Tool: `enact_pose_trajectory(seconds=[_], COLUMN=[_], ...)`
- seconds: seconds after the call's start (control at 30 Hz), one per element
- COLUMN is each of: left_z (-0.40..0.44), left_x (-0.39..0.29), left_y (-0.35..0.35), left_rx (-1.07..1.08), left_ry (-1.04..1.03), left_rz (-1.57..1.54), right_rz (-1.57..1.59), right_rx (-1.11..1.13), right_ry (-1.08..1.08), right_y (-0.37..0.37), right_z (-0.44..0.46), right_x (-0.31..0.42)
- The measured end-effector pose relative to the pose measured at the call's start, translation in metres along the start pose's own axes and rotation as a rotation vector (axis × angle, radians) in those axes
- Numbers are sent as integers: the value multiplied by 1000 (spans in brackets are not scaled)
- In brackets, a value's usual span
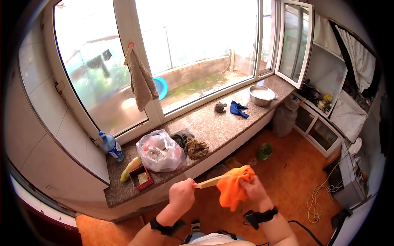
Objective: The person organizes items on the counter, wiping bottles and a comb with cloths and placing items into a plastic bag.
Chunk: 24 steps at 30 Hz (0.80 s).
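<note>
My left hand [182,196] is closed round one end of a pale, flat wooden-looking stick [208,182]. An orange cloth [232,191] covers the stick's other end and hangs down below it. My right hand [255,191] grips the cloth at its right side, with the fingers partly hidden by the fabric. Both hands are in front of the stone counter, above the orange floor.
On the counter [221,129] are a blue bottle [111,146], a yellow-green vegetable [131,169], a red box [140,178], a plastic bag [160,151], brown rags [196,148], a blue cloth [238,109] and a metal bowl [262,96]. A green container [264,151] stands on the floor.
</note>
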<state>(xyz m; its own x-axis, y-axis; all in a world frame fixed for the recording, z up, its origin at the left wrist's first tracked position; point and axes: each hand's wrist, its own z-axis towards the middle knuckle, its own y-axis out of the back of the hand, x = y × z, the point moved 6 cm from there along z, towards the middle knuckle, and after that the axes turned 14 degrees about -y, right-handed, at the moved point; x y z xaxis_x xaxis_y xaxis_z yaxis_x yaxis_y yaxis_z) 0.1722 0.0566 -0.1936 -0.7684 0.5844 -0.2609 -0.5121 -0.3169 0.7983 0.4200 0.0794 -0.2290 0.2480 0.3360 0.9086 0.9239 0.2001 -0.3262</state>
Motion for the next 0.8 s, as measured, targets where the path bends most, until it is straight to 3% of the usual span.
enact_pose_trajectory(seconds=[0.07, 0.1, 0.23, 0.4, 0.6, 0.67, 0.73, 0.8], left_z=[5, 11, 21, 10, 7, -1, -3, -10], left_x=[-14, -27, -42, -30, -28, -16, -6, -3], left_y=[-13, -21, -26, -26, -13, -8, -5, -4], left_rx=[-176, -74, -46, 69, 103, 23, 23, -22], left_ry=[-10, -46, 18, 150, 175, 195, 239, 283], left_rz=[-112, -107, -215, -304, -325, -315, -332, -344], right_rz=[114, 121, 241, 132, 220, 314, 305, 170], right_rx=[90, 80, -63, -150, -152, -435, -382, -308], right_ry=[-90, -24, 109, 114, 261, 346, 412, 265], right_y=[-27, -45, -58, -41, -6, 43, 60, 35], right_z=[8, 12, 24, 28, 41, 46, 38, 28], right_x=[-26, -32, -44, -20, 12, 10, 30, 26])
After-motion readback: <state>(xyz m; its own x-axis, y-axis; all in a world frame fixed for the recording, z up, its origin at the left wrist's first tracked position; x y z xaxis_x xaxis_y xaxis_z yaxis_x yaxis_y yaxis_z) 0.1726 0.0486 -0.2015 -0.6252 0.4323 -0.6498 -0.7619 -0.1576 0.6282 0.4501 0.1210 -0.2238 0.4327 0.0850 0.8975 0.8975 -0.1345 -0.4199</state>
